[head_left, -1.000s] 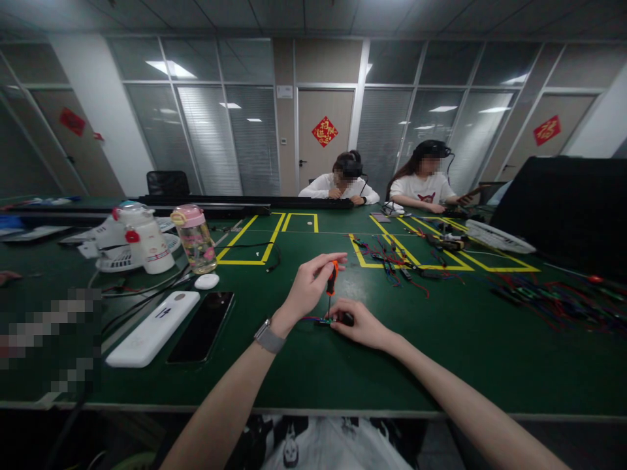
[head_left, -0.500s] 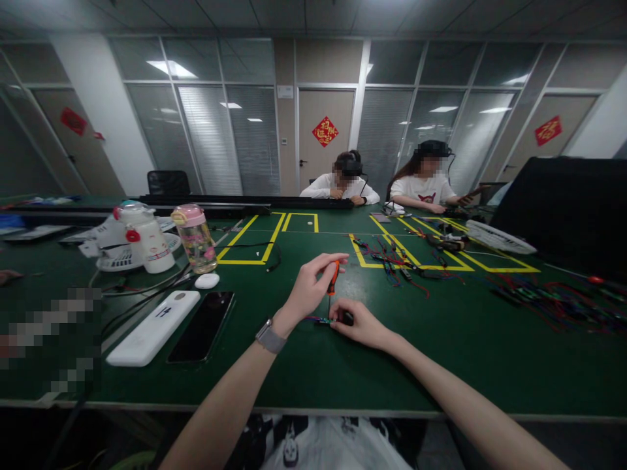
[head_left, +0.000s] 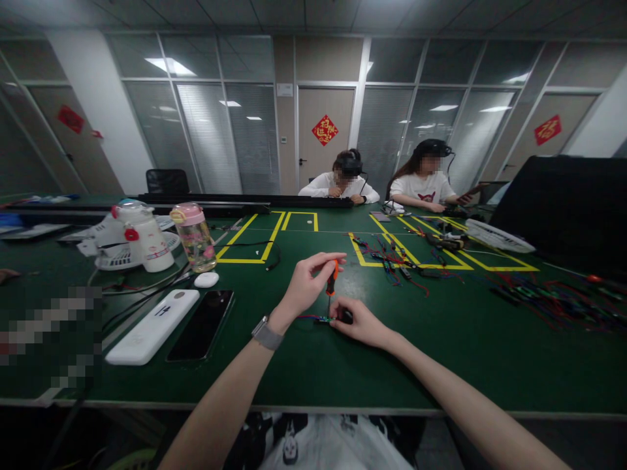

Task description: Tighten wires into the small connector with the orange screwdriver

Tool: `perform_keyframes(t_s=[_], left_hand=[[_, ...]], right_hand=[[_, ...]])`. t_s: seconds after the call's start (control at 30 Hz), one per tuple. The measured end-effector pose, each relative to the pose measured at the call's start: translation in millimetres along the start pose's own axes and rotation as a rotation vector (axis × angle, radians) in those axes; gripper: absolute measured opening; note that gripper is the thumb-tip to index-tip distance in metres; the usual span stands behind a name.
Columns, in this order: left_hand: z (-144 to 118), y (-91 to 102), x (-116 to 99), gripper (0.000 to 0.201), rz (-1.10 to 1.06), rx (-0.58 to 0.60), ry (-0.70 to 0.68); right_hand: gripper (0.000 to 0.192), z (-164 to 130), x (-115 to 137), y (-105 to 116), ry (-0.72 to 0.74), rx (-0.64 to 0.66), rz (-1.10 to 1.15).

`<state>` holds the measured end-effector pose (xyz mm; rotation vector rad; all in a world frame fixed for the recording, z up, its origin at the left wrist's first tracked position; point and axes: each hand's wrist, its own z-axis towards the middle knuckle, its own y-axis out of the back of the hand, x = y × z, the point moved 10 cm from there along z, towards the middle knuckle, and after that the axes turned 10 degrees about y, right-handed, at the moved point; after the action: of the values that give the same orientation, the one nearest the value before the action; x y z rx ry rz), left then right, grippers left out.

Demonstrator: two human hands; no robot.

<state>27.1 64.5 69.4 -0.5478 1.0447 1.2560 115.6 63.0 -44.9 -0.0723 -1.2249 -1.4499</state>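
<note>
Left hand point(head_left: 306, 282) pinches a small screwdriver point(head_left: 332, 282) between thumb and fingertips, fingers closed round the orange-and-black handle; the thin dark shaft points straight down, tip meeting a small electronic part point(head_left: 324, 320) on the green table point(head_left: 304, 372). Right hand point(head_left: 361, 321) rests on the table just right of that part, fingers curled and pressing on it and on a dark bit at its right end; how much it encloses can't be told. The part is tiny and low: greenish body with thin red and blue wires trailing left, lying flat near the table's middle, close to the person. Detail too small to say more. Grey watch point(head_left: 265, 334) on the left wrist. Left of the hands: black phone point(head_left: 202, 324) lying flat, a long white device point(head_left: 154, 326) beside it, and a small white oval object point(head_left: 206, 280) further back. Behind those stand a clear bottle with a pink lid point(head_left: 194, 236) and a white bottle point(head_left: 145, 236). Yellow tape outlines point(head_left: 259, 245) mark the table top. Tangles of red and black wires point(head_left: 396, 264) lie right of centre, more at far right point(head_left: 553, 297). Two people point(head_left: 382, 183) sit at the far side, well apart from the hands.
</note>
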Motion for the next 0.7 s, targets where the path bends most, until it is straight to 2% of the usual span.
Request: perform_keyframes(t_s=[0.17, 0.4, 0.6, 0.7], left_hand=[[0, 5.8, -5, 0.017, 0.099, -0.085, -0.069], [-1, 0.7, -8, 0.027, 0.056, -0.029, -0.087], [-3, 11.0, -12, 0.012, 0.129, -0.149, -0.128], [-2, 7.3, -12, 0.018, 0.142, -0.105, -0.122]], right_hand=[[0.008, 0, 0, 1, -0.012, 0.001, 0.009], [0.010, 0, 0, 0, 0.001, 0.004, 0.007], [0.009, 1, 0, 0, 0.010, -0.001, 0.003], [0.009, 1, 0, 0, 0.010, 0.000, 0.010]])
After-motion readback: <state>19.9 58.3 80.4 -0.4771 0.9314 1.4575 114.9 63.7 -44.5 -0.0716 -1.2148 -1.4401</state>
